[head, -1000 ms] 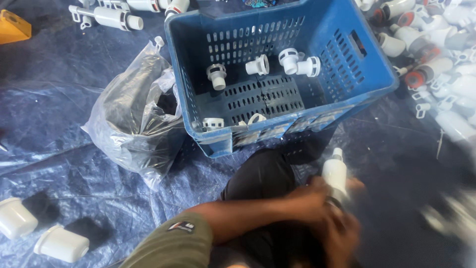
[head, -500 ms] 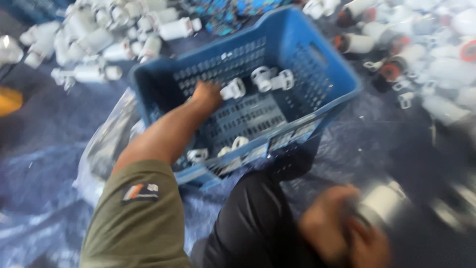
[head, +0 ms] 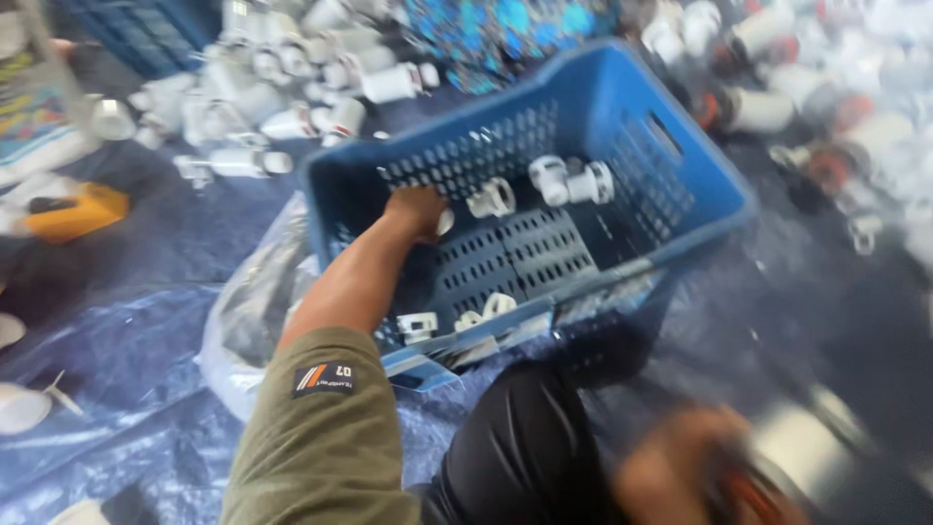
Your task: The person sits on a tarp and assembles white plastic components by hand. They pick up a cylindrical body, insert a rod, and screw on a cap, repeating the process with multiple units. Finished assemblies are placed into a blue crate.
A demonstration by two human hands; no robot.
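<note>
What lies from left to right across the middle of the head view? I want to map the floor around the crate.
Orange object → clear plastic bag → left hand inside the blue crate → white fitting → paired white fittings → pile of white parts on the tarp.

— What is seen on the floor to the left?
— A blue tarp point(head: 126, 340) is spread there, with a crumpled clear plastic bag point(head: 255, 311) laid on it. An orange object point(head: 73, 211) is seen further left.
— And along the top?
— White plastic pieces point(head: 282, 92) are heaped there, and more pieces with red ends point(head: 826, 107) are scattered to the right, blurred. A patterned blue cloth point(head: 505, 34) is seen between them.
</note>
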